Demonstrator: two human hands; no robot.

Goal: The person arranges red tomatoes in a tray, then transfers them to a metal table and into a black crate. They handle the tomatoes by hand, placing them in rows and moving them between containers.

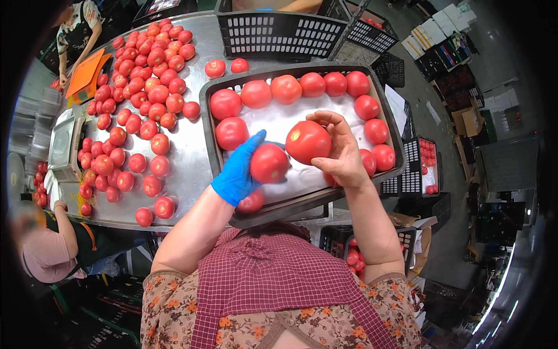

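Note:
My left hand (pixel 239 171), in a blue glove, holds a red tomato (pixel 269 163) over the left part of a black plastic crate (pixel 208 131). In my bare right hand (pixel 342 150) is a second, larger tomato (pixel 308 142), its pale blossom-end mark turned up to the left. White padding (pixel 279 114) lines the crate. Several tomatoes stand along its far wall, among them one at the middle (pixel 286 89), and others run down both sides. My forearms partly cover the near side, where a tomato (pixel 250 201) shows beside my left wrist.
Many loose tomatoes (pixel 146 87) spread over the steel table (pixel 185 150) at left. A tall black crate (pixel 283 35) stands beyond mine. A scale (pixel 65 141) and an orange box (pixel 87 76) sit on the left. Two people work there, one an arm (pixel 65 231) away from the table's edge.

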